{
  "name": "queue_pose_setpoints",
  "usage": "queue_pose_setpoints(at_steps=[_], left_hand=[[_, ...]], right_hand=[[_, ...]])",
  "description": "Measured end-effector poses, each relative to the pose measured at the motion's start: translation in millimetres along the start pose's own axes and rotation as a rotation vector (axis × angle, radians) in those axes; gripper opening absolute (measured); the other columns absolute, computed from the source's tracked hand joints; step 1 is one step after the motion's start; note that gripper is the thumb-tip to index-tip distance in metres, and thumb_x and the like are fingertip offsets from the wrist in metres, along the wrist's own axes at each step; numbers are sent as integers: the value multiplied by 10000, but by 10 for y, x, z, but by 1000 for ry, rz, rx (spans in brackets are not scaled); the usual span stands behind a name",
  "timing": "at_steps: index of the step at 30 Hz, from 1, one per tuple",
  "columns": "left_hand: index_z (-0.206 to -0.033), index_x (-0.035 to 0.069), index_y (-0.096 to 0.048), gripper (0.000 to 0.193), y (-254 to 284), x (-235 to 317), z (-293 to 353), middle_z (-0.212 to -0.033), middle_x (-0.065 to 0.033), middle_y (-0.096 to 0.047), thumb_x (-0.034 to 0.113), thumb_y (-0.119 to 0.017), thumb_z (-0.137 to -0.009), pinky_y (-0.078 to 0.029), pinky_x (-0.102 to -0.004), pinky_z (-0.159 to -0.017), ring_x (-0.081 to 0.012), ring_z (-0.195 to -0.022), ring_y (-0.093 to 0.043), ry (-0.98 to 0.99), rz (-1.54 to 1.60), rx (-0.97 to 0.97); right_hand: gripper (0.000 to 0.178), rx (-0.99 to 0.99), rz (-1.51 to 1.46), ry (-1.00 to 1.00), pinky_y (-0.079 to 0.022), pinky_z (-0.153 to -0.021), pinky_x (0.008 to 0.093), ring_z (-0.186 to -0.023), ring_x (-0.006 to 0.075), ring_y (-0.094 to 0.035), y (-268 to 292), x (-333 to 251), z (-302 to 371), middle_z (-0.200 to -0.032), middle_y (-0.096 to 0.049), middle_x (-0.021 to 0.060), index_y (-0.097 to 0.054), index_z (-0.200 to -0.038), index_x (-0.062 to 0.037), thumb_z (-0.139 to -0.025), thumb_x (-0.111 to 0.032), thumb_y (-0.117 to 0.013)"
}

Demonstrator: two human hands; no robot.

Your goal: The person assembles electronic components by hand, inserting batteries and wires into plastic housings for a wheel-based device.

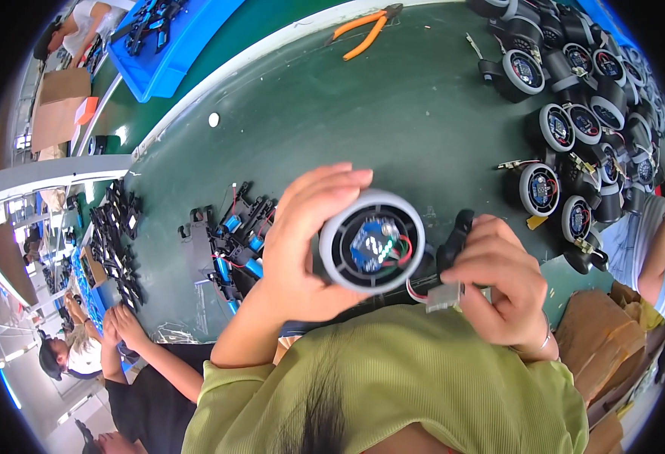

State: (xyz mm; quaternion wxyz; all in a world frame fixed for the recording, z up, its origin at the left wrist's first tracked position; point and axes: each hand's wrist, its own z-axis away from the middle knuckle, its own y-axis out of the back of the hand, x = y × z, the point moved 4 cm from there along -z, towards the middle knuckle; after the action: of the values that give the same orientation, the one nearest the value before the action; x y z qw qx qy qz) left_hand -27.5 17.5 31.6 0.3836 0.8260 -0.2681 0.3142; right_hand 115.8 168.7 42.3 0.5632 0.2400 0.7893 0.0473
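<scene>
Left hand [302, 250] grips round grey housing [372, 240] above the worktop [393, 113]; right hand [499, 284] pinches white connector [444, 296] — keep housing steady, leave wires slack, seat plug squarely.

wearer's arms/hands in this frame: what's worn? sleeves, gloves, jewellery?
No gloves: both the left hand and the right hand are bare. Forearms are bare too; the olive-green ribbed top ends in short sleeves near the elbows. A thin silver-coloured bangle sits on the right wrist. No rings or watch visible.
</scene>
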Motion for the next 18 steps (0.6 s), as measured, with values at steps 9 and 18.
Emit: queue_pose_setpoints(at_steps=[9, 18], left_hand=[[-1110, -35, -479, 532, 77, 456, -1, -1010, -240, -608, 133, -777, -702, -539, -411, -766, -374, -896, -625, -193, 43, 395], [-1285, -7, -427, 804, 1161, -109, 176, -1183, -117, -539, 156, -823, -604, -439, -345, -927, -219, -1092, -532, 417, -64, 255]], right_hand=[[94, -118, -208, 63, -428, -770, 431, -644, 231, -489, 69, -306, -68, -668, -578, 56, -686, -746, -49, -656, -70, -701], [91, -79, -223, -15, -455, -635, 303, -676, 204, -569, -759, 5, -869, -784, -615, 100, -622, -873, 0, -783, -8, -631]])
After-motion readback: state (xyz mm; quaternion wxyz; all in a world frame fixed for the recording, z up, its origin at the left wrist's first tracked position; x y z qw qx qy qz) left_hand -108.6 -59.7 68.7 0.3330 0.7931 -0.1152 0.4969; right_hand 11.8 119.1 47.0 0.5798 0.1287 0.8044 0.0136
